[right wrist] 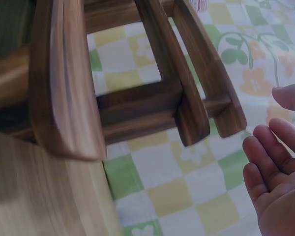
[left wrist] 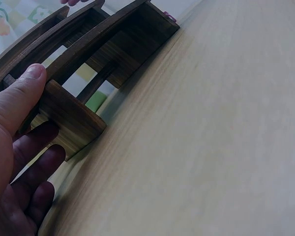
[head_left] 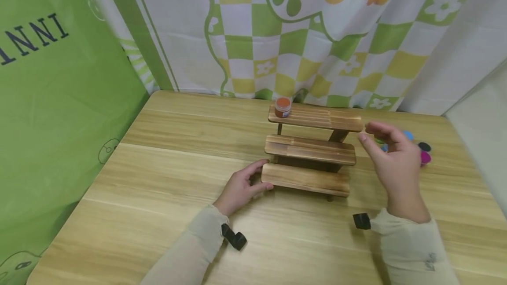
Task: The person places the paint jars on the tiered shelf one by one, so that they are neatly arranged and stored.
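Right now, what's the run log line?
left hand: holds wooden rack by left end of bottom tier | right hand: empty, near right end of top tier | orange jar: on top tier's left end

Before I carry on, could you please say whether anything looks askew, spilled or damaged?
Nothing stands out: the rack stands on the table, the jar upright on its top shelf. The right hand partly hides the colourful things.

We see a streaky brown rack (head_left: 310, 149), an orange jar (head_left: 283, 108) and, along our tan desk's (head_left: 166, 175) far edge, green-yellow-white checked cloth (head_left: 293, 41).
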The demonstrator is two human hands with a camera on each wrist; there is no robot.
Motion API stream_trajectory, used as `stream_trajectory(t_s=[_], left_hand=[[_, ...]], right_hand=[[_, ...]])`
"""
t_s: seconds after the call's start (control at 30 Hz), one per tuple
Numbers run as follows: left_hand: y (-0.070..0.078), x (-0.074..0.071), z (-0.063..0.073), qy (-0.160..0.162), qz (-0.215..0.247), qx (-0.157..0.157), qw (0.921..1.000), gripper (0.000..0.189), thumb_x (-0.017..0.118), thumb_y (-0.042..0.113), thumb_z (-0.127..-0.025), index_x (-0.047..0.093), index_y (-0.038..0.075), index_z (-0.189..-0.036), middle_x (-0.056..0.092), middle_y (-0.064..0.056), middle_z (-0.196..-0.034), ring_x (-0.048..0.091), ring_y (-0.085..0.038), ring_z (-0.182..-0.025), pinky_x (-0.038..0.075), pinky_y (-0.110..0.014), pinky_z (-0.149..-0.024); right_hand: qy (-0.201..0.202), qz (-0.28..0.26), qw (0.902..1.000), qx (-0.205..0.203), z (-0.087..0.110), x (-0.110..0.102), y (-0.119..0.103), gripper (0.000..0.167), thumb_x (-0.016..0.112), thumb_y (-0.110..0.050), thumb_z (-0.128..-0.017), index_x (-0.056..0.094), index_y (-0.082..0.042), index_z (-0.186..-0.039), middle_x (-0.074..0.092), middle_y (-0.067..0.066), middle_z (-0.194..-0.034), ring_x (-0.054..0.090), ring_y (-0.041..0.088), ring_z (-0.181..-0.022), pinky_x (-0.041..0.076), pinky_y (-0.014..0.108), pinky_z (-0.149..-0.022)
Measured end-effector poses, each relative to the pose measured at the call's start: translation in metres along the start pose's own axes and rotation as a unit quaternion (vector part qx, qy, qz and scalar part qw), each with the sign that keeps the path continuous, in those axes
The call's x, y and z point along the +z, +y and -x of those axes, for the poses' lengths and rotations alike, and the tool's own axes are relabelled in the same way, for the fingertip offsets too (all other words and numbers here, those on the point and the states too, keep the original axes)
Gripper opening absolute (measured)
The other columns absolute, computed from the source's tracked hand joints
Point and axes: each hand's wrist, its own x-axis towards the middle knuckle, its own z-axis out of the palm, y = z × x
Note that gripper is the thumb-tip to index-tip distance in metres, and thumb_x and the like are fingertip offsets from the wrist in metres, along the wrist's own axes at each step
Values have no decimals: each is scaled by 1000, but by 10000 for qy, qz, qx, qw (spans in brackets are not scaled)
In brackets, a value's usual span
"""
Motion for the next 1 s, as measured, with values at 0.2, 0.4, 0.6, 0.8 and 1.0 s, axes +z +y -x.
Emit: stream_trajectory(t_s=[0.2, 0.4, 0.6, 0.8, 1.0], left_hand=[[0, 0, -1, -3, 5, -5, 10000, 69, 80, 33, -86, 51, 18, -147, 68, -1, -125, 59, -14, -103, 48, -37, -92], [1, 0, 0, -3, -3, 22, 10000, 69, 79, 33, -87, 51, 18, -148, 68, 0, -122, 57, -14, -96, 49, -33, -86], [-1, 0, 0, 2, -14, 53, 10000, 69, 79, 34, -86, 51, 19, -148, 68, 1, -122, 57, -14, -94, 49, -33, -84], [-3, 0, 0, 37, -12, 87, 10000, 69, 80, 33, -86, 52, 19, -147, 68, 0, -122, 57, -14, -95, 49, -34, -85], [-3, 1, -1, 30, 3, 65, 10000, 69, 80, 33, -85, 52, 19, -147, 68, -1, -123, 58, -14, -97, 49, -35, -88]], right_hand=[[245, -76, 9991, 342, -5, -9, 11, 25, 76, -2, -87, 73, -6, -112, 71, -3, -108, 62, 10, -102, 49, 11, -81], [334, 262, 9962, 756, -10, -18, 26, 27, 77, -10, -89, 73, -10, -116, 70, -4, -111, 62, 5, -100, 50, 10, -66], [212, 1175, 9869, 1081, -13, -27, 37, 36, 73, -23, -93, 68, -9, -126, 68, -6, -119, 56, 5, -106, 45, 10, -81], [158, 1682, 9754, 1419, -18, -37, 50, 43, 72, -30, -94, 65, -11, -132, 65, -7, -124, 54, 3, -108, 43, 14, -88], [190, 1537, 9725, 1736, -22, -48, 65, 43, 73, -30, -93, 65, -14, -132, 64, -15, -114, 54, -4, -100, 42, 11, -85]])
